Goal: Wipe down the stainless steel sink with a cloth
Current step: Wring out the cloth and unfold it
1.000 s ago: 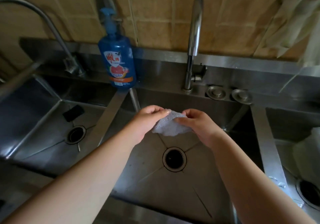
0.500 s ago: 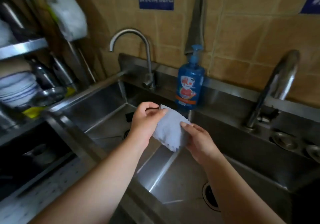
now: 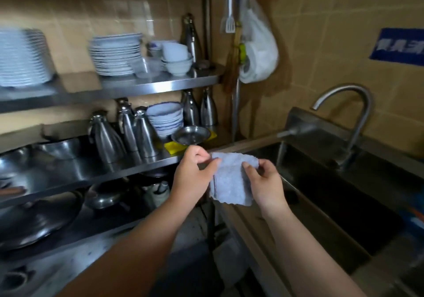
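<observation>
Both hands up in front of you, pinching cloth [image 3: 231, 179] between them: left hand [image 3: 195, 172] nips top left corner, right hand [image 3: 266, 182] nips right edge, fingers curled. Cloth hangs flat, free of any surface, above sink [image 3: 332, 195] rim; basin lies right of and below right hand, faucet [image 3: 353, 122] beyond it. Cloth light, soft, floppy, probably damp, though blur hides it. Bunch it into palm for wiping; corner pinch gives you no pressure on steel. No wiping contact yet.
</observation>
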### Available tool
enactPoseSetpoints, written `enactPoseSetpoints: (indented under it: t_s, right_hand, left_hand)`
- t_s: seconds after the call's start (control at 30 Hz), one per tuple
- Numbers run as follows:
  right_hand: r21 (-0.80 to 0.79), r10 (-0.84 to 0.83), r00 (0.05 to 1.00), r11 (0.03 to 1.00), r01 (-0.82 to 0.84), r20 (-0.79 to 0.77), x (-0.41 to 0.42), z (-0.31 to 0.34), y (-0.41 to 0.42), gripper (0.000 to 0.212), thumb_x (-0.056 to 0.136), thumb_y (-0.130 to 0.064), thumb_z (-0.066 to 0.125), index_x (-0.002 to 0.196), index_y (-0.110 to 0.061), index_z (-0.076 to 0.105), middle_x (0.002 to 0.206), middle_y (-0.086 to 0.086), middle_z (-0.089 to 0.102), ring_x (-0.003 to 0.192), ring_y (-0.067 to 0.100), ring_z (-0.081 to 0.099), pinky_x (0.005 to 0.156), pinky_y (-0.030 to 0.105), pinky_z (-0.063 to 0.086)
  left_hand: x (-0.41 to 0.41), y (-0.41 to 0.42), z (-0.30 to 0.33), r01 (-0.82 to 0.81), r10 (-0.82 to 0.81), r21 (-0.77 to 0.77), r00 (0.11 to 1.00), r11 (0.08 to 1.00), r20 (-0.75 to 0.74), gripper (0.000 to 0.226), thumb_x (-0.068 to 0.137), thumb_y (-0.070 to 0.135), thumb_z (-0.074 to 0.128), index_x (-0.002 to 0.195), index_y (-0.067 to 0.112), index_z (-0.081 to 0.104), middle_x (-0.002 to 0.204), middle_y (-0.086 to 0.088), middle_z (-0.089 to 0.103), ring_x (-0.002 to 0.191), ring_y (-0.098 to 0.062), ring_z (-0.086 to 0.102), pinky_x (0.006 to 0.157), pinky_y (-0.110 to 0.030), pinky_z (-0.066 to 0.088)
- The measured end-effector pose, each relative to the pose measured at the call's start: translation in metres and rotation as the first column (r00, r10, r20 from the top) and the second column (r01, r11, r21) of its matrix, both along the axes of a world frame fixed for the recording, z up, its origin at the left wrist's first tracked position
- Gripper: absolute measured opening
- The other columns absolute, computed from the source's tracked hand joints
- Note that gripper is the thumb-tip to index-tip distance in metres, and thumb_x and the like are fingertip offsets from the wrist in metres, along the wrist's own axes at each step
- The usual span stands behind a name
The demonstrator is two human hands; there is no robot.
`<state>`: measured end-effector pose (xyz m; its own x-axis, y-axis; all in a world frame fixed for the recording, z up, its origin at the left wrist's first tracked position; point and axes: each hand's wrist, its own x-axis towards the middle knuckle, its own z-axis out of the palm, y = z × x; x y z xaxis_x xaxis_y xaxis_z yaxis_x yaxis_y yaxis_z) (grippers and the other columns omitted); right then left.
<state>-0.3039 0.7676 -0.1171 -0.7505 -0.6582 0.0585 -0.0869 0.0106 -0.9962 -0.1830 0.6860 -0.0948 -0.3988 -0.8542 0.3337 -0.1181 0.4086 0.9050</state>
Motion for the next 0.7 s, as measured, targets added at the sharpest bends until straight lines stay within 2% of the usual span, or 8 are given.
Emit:
enactPoseSetpoints:
  t_s: [0.03, 0.1, 0.23, 0.3, 0.4, 0.5, 0.6, 0.7]
  right_hand:
    - [-0.004, -0.004, 1.0, 1.0, 0.004, -0.011, 0.007, 0.003, -0.019, 0.011, 0.09, -0.028, 0.057, 0.082, -0.027, 0.05, 0.084, -0.008, 0.059, 0.085, 0.013, 0.059, 0.082, 0.033, 0.05]
    - [0.004, -0.014, 0.999, 1.0, 0.014, -0.033, 0.018, 0.007, -0.052, 0.008, 0.091, -0.027, 0.057, 0.089, -0.022, 0.051, 0.081, -0.008, 0.058, 0.086, 0.015, 0.059, 0.082, 0.033, 0.048]
    - [0.041, 0.01, 0.998, 0.999, -0.008, -0.055, 0.025, 0.014, -0.102, 0.01, 0.09, -0.026, 0.058, 0.095, -0.019, 0.052, 0.08, -0.007, 0.059, 0.087, 0.019, 0.061, 0.082, 0.036, 0.051]
    - [0.05, 0.033, 0.999, 0.998, -0.031, -0.04, 0.021, 0.018, -0.126, 0.01, 0.09, -0.027, 0.058, 0.095, -0.02, 0.052, 0.081, -0.006, 0.06, 0.086, 0.018, 0.061, 0.078, 0.034, 0.051]
    - [0.074, 0.067, 0.997, 0.995, -0.065, -0.03, 0.011, 0.024, -0.164, 0.014, 0.09, -0.029, 0.058, 0.098, -0.017, 0.055, 0.084, -0.002, 0.06, 0.086, 0.021, 0.061, 0.074, 0.037, 0.051]
    - [0.093, 0.106, 0.994, 0.99, -0.104, -0.017, -0.005, 0.03, -0.208, 0.02, 0.091, -0.026, 0.057, 0.108, -0.015, 0.058, 0.09, 0.001, 0.062, 0.088, 0.024, 0.062, 0.075, 0.038, 0.052]
    - [0.085, 0.163, 0.987, 0.983, -0.163, 0.005, -0.027, 0.035, -0.256, 0.014, 0.091, -0.023, 0.056, 0.103, -0.016, 0.06, 0.091, 0.002, 0.065, 0.088, 0.022, 0.063, 0.081, 0.036, 0.053]
    - [0.096, 0.192, 0.981, 0.976, -0.195, 0.04, -0.051, 0.046, -0.308, 0.011, 0.09, -0.019, 0.055, 0.094, -0.017, 0.065, 0.093, 0.008, 0.068, 0.091, 0.027, 0.065, 0.086, 0.038, 0.052]
  left_hand:
    - [0.009, -0.016, 0.003, 0.002, -0.002, 0.039, 1.0, 0.999, 0.0, 0.026, 0.075, 0.024, 0.071, 0.075, 0.029, 0.045, 0.086, 0.01, 0.062, 0.087, -0.013, 0.061, 0.077, -0.041, 0.053]
    - [0.023, -0.045, 0.006, 0.013, -0.016, 0.088, 1.0, 0.996, 0.026, 0.028, 0.074, 0.023, 0.072, 0.079, 0.03, 0.045, 0.091, 0.009, 0.063, 0.087, -0.013, 0.062, 0.077, -0.044, 0.053]
    - [0.033, -0.092, 0.009, 0.04, -0.04, 0.117, 0.999, 0.992, -0.005, 0.031, 0.076, 0.014, 0.071, 0.082, 0.03, 0.045, 0.091, 0.009, 0.06, 0.058, 0.001, 0.06, 0.053, -0.023, 0.053]
    - [0.03, -0.114, 0.01, 0.039, -0.034, 0.134, 0.999, 0.99, -0.038, 0.03, 0.077, 0.01, 0.07, 0.082, 0.026, 0.046, 0.09, 0.008, 0.059, 0.053, 0.001, 0.06, 0.044, -0.017, 0.049]
    - [0.022, -0.149, 0.013, 0.009, 0.0, 0.14, 0.998, 0.99, -0.067, 0.027, 0.077, 0.008, 0.069, 0.079, 0.024, 0.048, 0.09, 0.005, 0.058, 0.061, -0.003, 0.059, 0.041, -0.011, 0.043]
    - [0.007, -0.191, 0.016, -0.004, 0.012, 0.127, 0.998, 0.992, -0.067, 0.026, 0.078, 0.007, 0.069, 0.076, 0.024, 0.049, 0.088, 0.007, 0.057, 0.05, 0.008, 0.057, 0.041, -0.008, 0.042]
    - [-0.014, -0.238, 0.021, -0.027, 0.035, 0.123, 0.997, 0.992, -0.062, 0.026, 0.077, 0.007, 0.069, 0.074, 0.024, 0.05, 0.088, 0.006, 0.058, 0.036, 0.003, 0.051, 0.04, -0.009, 0.041]
    - [-0.037, -0.29, 0.03, -0.05, 0.058, 0.136, 0.997, 0.989, -0.058, 0.027, 0.077, 0.004, 0.069, 0.073, 0.023, 0.05, 0.086, 0.003, 0.058, 0.039, 0.0, 0.051, 0.041, -0.013, 0.044]
